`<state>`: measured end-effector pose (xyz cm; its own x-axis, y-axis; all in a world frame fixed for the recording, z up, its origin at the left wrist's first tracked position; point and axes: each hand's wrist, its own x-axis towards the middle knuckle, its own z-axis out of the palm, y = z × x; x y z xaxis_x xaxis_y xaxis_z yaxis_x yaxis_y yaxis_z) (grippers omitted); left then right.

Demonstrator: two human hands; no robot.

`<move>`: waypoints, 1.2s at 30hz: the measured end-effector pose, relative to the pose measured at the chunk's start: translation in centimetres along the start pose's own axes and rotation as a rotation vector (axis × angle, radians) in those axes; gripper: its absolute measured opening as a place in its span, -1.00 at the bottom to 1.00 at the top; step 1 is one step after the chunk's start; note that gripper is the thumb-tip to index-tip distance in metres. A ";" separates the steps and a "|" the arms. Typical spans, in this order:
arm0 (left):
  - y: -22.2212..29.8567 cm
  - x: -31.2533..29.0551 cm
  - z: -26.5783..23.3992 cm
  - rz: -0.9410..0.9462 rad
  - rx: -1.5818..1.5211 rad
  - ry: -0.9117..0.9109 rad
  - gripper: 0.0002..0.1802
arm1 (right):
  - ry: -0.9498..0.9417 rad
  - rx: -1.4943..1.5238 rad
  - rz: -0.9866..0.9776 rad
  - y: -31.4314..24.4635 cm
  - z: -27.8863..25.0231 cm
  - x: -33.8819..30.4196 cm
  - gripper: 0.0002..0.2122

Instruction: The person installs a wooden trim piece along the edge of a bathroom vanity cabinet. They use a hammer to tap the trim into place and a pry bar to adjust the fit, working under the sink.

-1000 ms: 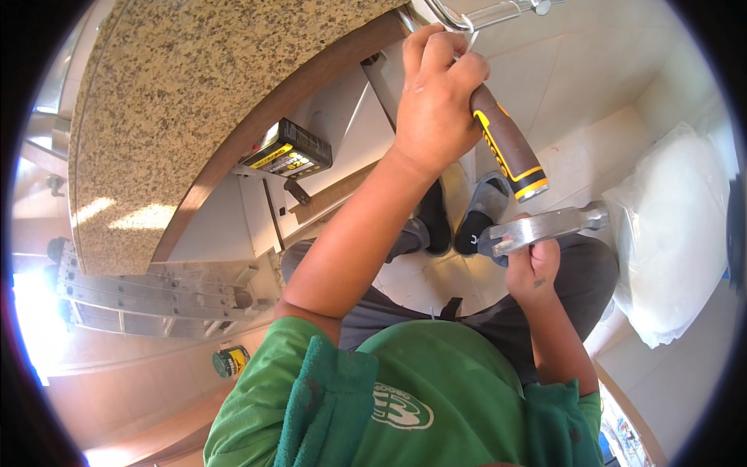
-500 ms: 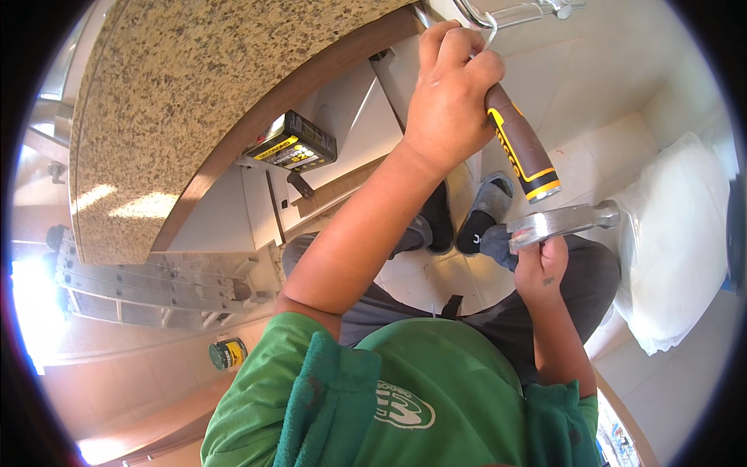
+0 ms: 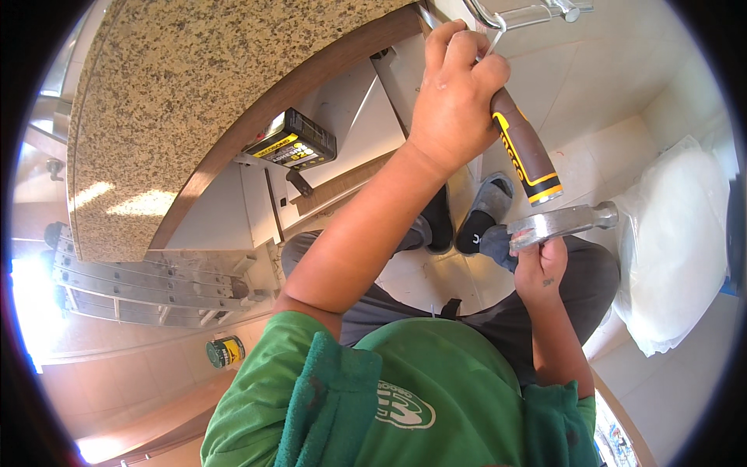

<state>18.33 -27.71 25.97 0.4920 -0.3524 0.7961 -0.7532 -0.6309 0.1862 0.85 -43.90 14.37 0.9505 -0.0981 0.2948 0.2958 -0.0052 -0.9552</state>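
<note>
Gripping, left hand: the left hand (image 3: 455,93) is closing its fingers around the upper part of a tool with a brown and yellow handle (image 3: 525,152), holding it up against the brown wooden edge (image 3: 311,86) under the granite countertop (image 3: 202,93).
Gripping, right hand: the right hand (image 3: 541,265) is wrapping around a grey metal piece (image 3: 564,222), which is sticking out to the right at a slight upward tilt.
Tool position: the handle is slanting down and to the right from the left fist, its yellow-banded end hanging just above the metal piece, close to it; I cannot tell whether the two are touching.
Metal bar: a shiny bracket (image 3: 517,14) is showing just above the left hand's fingers at the top of the view.
Below the countertop edge: a black and yellow box (image 3: 296,142) is sitting on a white panel (image 3: 342,132) close to the wooden edge.
Feet: a dark shoe (image 3: 436,226) and a grey slipper (image 3: 486,206) are resting on the tiled floor (image 3: 599,93).
Right side: a white sack (image 3: 677,249) is lying on the floor.
Left side: an aluminium ladder (image 3: 140,280) is lying flat, with a small green can (image 3: 226,352) near it.
</note>
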 end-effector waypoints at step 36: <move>0.0 -0.2 0.2 0.005 -0.027 0.025 -0.63 | -0.015 0.023 0.014 0.6 -0.3 -0.5 -0.79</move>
<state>18.32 -27.76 25.68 0.4777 -0.3379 0.8109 -0.7671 -0.6103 0.1976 0.50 -44.19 13.66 0.9559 -0.0826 0.2819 0.2843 0.0191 -0.9585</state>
